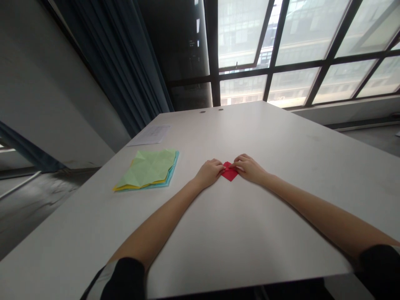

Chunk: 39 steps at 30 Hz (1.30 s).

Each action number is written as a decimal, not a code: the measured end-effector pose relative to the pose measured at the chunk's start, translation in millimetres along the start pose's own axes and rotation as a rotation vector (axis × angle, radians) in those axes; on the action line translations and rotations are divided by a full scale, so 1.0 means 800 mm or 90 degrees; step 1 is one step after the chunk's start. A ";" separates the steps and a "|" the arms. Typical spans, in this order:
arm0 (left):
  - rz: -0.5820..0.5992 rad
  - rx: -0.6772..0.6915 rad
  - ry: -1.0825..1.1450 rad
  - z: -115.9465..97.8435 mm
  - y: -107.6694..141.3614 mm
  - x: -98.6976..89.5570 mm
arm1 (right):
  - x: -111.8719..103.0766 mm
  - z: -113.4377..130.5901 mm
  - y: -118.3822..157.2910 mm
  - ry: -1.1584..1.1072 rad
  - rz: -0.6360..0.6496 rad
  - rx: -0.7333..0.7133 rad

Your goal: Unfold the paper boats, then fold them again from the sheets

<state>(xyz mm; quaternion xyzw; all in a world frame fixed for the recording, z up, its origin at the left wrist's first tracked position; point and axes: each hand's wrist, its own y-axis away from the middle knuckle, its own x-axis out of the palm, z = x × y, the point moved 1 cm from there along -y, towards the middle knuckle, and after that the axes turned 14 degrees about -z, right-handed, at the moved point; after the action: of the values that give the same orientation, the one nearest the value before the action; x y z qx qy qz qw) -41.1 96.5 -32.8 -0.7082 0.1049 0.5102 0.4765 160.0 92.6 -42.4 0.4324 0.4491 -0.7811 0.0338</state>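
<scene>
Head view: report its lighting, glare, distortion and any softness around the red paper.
Head view: window panes bright and partly washed out, curtain dim; head view: pale sheen on the table, dark shadow under the right forearm; head view: wide-angle stretch, the table flaring toward the camera; head view: red paper small and soft, its finer creases hard to make out.

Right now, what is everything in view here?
red paper: 1, red, between hands
coloured sheets: several, green over yellow and blue, table's left
printed sheet: 1, white, table's far left
table: 1, white, centre
discs: 2, grey, table's far end
curtain: count unclear, blue, left
windows: several, pale, beyond table
wall: 1, grey, left
floor: 1, grey, both sides
left hand: 1, bare, touching red paper
right hand: 1, bare, touching red paper
sleeves: 2, black-and-grey, bottom corners
</scene>
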 end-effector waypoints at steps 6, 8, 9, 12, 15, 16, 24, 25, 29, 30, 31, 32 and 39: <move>0.059 0.073 -0.043 -0.008 -0.004 -0.007 | -0.006 0.001 -0.003 -0.021 0.047 -0.035; 0.073 0.068 -0.019 -0.004 -0.004 -0.010 | -0.010 -0.002 -0.004 -0.034 0.062 -0.045; 0.079 0.067 -0.004 -0.001 -0.005 -0.012 | -0.013 -0.004 -0.004 -0.042 0.069 -0.048; 0.102 0.066 0.029 0.009 -0.006 -0.020 | -0.019 -0.005 -0.006 -0.066 0.086 -0.050; 0.124 0.060 0.028 0.016 -0.007 -0.027 | -0.023 -0.004 -0.008 -0.090 0.089 -0.044; 0.127 0.056 0.021 0.017 -0.007 -0.029 | -0.023 -0.003 -0.009 -0.098 0.088 -0.040; 0.079 0.029 0.017 0.022 -0.001 -0.021 | -0.024 -0.001 -0.008 -0.126 0.103 -0.053; 0.077 0.030 0.016 0.022 -0.001 -0.020 | -0.024 -0.001 -0.008 -0.116 0.107 -0.057; 0.073 0.032 0.038 0.021 0.000 -0.020 | -0.025 0.001 -0.008 -0.083 0.110 -0.063; 0.071 0.026 0.051 0.020 0.000 -0.021 | -0.025 0.002 -0.009 -0.083 0.109 -0.062; 0.070 0.018 0.068 0.020 0.000 -0.022 | -0.025 0.003 -0.009 -0.087 0.108 -0.060; 0.069 0.006 0.088 0.019 0.000 -0.024 | -0.025 0.004 -0.009 -0.092 0.108 -0.057; -0.010 -0.128 0.254 0.017 0.002 -0.024 | -0.020 0.003 -0.007 -0.105 0.097 -0.029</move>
<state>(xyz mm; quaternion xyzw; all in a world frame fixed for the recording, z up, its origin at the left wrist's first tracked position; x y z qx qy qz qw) -59.3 99.8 -18.5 -0.8398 0.1402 0.3640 0.3775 166.2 88.4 -26.8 0.3987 0.4282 -0.7988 0.1400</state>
